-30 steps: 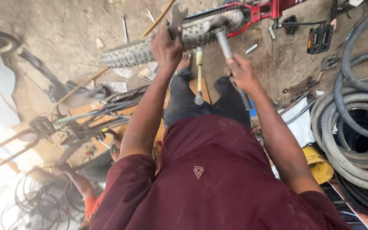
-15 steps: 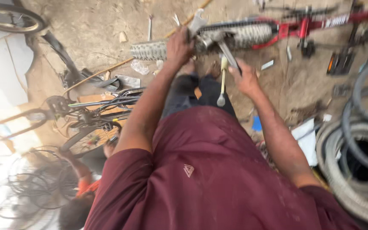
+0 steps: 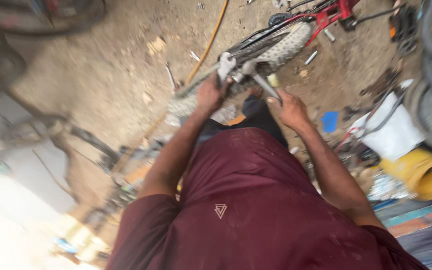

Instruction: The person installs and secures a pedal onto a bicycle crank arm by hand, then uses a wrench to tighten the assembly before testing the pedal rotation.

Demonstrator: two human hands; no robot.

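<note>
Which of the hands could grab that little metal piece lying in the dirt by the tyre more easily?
Probably the right hand. It grips the grey tool handle on the side where the metal piece lies, beside the knobbly tyre. The left hand holds a wrench on the far side.

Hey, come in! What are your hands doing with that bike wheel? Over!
Left hand gripping wrench at wheel. Right hand on second wrench. Nothing blocking.
</note>
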